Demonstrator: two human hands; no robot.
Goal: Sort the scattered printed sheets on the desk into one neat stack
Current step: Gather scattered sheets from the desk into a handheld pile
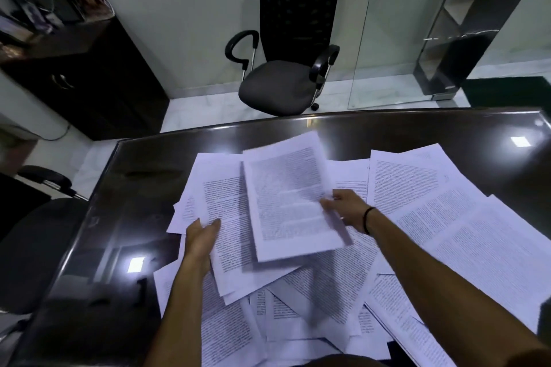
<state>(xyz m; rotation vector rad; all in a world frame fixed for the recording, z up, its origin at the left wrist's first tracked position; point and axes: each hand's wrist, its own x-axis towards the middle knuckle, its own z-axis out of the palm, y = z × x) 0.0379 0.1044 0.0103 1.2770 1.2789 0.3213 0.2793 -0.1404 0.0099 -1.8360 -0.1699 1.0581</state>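
Loose printed sheets (328, 301) lie overlapped at all angles on the glossy dark surface (125, 188), nearest the camera. Above that heap, the right hand (347, 208) pinches a blurred sheet (286, 197), probably several, long axis pointing away toward the black office chair (286, 48). The left hand (201, 237) grips a small sheaf (226, 217) just left.

Dark glossy desk strewn with paper

The dark, glossy curved-edged desk (125, 235) fills the lower frame, its bare left side mirroring ceiling lights. White printed sheets (441, 217) lie scattered and overlapping across its centre and right, reaching the bottom edge of the frame.
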